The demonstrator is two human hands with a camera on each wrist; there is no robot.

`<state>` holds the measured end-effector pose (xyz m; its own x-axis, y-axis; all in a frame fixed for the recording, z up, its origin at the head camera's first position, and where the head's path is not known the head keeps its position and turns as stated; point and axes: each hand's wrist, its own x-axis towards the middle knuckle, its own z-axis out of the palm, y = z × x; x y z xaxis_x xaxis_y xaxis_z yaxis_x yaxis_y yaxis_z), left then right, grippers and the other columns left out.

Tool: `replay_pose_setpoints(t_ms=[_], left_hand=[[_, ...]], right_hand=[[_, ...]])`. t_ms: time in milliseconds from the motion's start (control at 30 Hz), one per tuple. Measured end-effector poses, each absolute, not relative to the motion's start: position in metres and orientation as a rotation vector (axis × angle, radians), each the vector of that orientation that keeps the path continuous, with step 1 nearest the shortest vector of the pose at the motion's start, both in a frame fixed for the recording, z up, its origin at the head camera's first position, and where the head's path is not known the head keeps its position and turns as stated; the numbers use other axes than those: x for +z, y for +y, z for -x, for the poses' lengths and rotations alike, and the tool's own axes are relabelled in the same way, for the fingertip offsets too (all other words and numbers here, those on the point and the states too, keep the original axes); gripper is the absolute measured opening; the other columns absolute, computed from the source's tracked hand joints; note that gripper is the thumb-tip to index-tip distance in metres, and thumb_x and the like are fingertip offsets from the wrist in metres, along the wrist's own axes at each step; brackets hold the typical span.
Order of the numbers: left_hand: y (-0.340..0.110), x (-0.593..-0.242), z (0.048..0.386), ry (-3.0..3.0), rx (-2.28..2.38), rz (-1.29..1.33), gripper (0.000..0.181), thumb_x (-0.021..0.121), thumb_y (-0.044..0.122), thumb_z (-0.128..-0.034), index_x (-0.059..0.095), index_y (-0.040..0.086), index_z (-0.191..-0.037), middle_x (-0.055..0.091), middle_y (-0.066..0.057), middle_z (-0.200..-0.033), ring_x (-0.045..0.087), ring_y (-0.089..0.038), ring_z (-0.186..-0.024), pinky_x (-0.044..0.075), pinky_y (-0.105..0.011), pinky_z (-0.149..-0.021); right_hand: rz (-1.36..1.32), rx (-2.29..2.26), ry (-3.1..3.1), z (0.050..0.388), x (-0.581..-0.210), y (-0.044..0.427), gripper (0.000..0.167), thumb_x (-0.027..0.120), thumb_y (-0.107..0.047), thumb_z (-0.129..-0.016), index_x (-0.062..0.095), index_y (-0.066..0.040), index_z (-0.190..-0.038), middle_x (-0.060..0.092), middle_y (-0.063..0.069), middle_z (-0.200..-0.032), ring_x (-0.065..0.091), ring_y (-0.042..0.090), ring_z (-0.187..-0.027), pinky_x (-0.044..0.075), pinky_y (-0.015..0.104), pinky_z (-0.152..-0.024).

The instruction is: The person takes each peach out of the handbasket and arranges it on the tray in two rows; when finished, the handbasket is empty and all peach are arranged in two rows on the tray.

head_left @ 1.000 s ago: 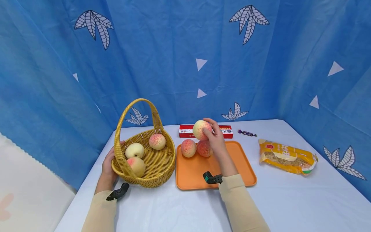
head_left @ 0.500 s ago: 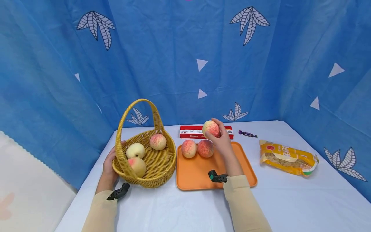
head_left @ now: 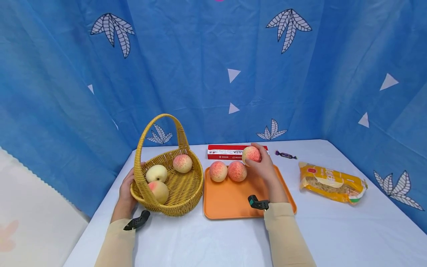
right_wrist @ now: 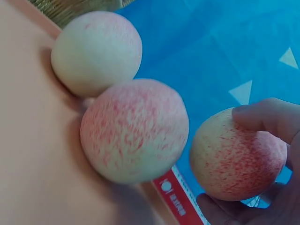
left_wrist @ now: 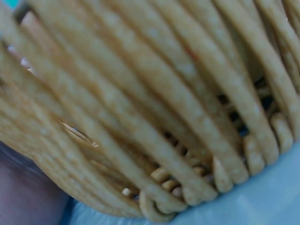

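Note:
My right hand (head_left: 265,168) pinches a pink-and-cream peach (right_wrist: 239,157) between thumb and fingers, above the back right part of the orange tray (head_left: 221,204). Left of it, two more peaches, one (head_left: 218,171) and its neighbour (head_left: 237,171), sit side by side at the tray's back. My left hand (head_left: 126,189) holds the left side of a woven basket (head_left: 185,205) with a tall arched handle; most of its fingers are hidden behind the wicker. Inside lie a peach (head_left: 182,163), a pale yellow fruit (head_left: 156,173) and another peach (head_left: 158,191), partly behind the handle.
A long red box (head_left: 224,152) lies behind the tray, partly covered by the held peach and hand. A purple wrapped candy (head_left: 285,154) lies to its right. Farther right is an orange-yellow food packet (head_left: 331,181). Blue curtains (head_left: 213,74) stand behind the white table (head_left: 333,233).
My right hand has carried the peach to the right and slightly down, away from above the two tray peaches, turning it so more pink shows. My left hand and the basket stay put.

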<state>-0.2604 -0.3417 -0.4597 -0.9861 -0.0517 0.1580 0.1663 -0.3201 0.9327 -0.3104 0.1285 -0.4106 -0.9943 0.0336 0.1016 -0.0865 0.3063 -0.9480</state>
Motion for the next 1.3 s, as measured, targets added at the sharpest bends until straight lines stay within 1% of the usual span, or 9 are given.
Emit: replay_pose_setpoints(t_ms=[133, 233, 367, 467, 600, 800, 967, 1133, 1300], left_hand=[[-0.341, -0.459, 0.261, -1.743, -2.453, 0.131, 0.051, 0.02, 0.005, -0.1047, 0.041, 0.011, -0.151, 0.041, 0.008, -0.143, 0.041, -0.007, -0.123, 0.042, -0.015, -0.094], [-0.34, -0.457, 0.261, -1.748, -2.453, 0.111, 0.051, 0.02, 0.005, -0.1047, 0.04, 0.011, -0.152, 0.041, 0.009, -0.143, 0.041, -0.007, -0.123, 0.042, -0.015, -0.093], [-0.339, -0.458, 0.261, -1.759, -2.45, 0.09, 0.051, 0.02, 0.007, -0.1054, 0.04, 0.013, -0.152, 0.041, 0.009, -0.143, 0.041, -0.007, -0.123, 0.042, -0.014, -0.094], [-0.34, -0.459, 0.262, -1.764, -2.446, 0.095, 0.051, 0.02, 0.007, -0.1054, 0.04, 0.013, -0.152, 0.04, 0.009, -0.144, 0.041, -0.007, -0.124, 0.042, -0.014, -0.094], [-0.341, -0.46, 0.263, -1.764, -2.436, 0.105, 0.051, 0.021, 0.005, -0.105, 0.044, 0.015, -0.15, 0.041, 0.009, -0.145, 0.041, -0.006, -0.125, 0.041, -0.014, -0.094], [-0.342, -0.462, 0.263, -1.736, -2.452, 0.132, 0.053, 0.02, 0.003, -0.1033, 0.044, 0.013, -0.15, 0.042, 0.008, -0.143, 0.042, -0.007, -0.123, 0.042, -0.014, -0.095], [-0.343, -0.462, 0.263, -1.721, -2.458, 0.151, 0.053, 0.019, 0.002, -0.103, 0.044, 0.012, -0.149, 0.044, 0.007, -0.141, 0.042, -0.008, -0.122, 0.042, -0.015, -0.095], [-0.343, -0.461, 0.263, -1.731, -2.447, 0.137, 0.052, 0.02, 0.003, -0.1036, 0.044, 0.012, -0.149, 0.045, 0.008, -0.141, 0.042, -0.008, -0.122, 0.042, -0.014, -0.094], [-0.343, -0.461, 0.262, -1.737, -2.445, 0.126, 0.05, 0.021, 0.006, -0.1052, 0.045, 0.013, -0.148, 0.044, 0.008, -0.141, 0.043, -0.007, -0.122, 0.043, -0.014, -0.094]], right_hand=[[-0.042, 1.774, -2.502, 0.311, -0.416, 0.133, 0.073, 0.069, -0.014, -0.091, 0.033, -0.022, -0.154, 0.035, 0.015, -0.157, 0.039, 0.039, -0.138, 0.04, 0.056, -0.112], [-0.042, 1.747, -2.545, 0.312, -0.42, 0.137, 0.072, 0.067, -0.013, -0.091, 0.032, -0.019, -0.154, 0.036, 0.018, -0.154, 0.041, 0.04, -0.135, 0.04, 0.056, -0.111], [0.0, 1.7, -2.624, 0.314, -0.424, 0.142, 0.072, 0.067, -0.015, -0.091, 0.031, -0.019, -0.154, 0.038, 0.02, -0.152, 0.042, 0.041, -0.132, 0.038, 0.058, -0.112], [0.032, 1.681, -2.668, 0.314, -0.427, 0.144, 0.072, 0.067, -0.017, -0.091, 0.031, -0.02, -0.154, 0.037, 0.02, -0.153, 0.04, 0.042, -0.135, 0.036, 0.059, -0.113], [0.049, 1.698, -2.686, 0.315, -0.429, 0.145, 0.07, 0.066, -0.017, -0.092, 0.031, -0.019, -0.154, 0.036, 0.021, -0.154, 0.038, 0.042, -0.137, 0.035, 0.059, -0.114], [0.035, 1.734, -2.69, 0.314, -0.432, 0.147, 0.068, 0.064, -0.013, -0.093, 0.032, -0.016, -0.153, 0.038, 0.022, -0.152, 0.041, 0.041, -0.134, 0.032, 0.058, -0.116], [0.012, 1.743, -2.69, 0.314, -0.433, 0.148, 0.068, 0.063, -0.013, -0.093, 0.032, -0.015, -0.154, 0.038, 0.021, -0.153, 0.041, 0.04, -0.134, 0.031, 0.057, -0.117], [0.008, 1.732, -2.698, 0.314, -0.434, 0.148, 0.069, 0.063, -0.015, -0.094, 0.031, -0.014, -0.154, 0.037, 0.022, -0.153, 0.041, 0.041, -0.133, 0.033, 0.057, -0.116], [0.053, 1.764, -2.691, 0.315, -0.435, 0.148, 0.069, 0.063, -0.017, -0.094, 0.03, -0.017, -0.155, 0.038, 0.021, -0.152, 0.042, 0.04, -0.133, 0.037, 0.056, -0.114]])
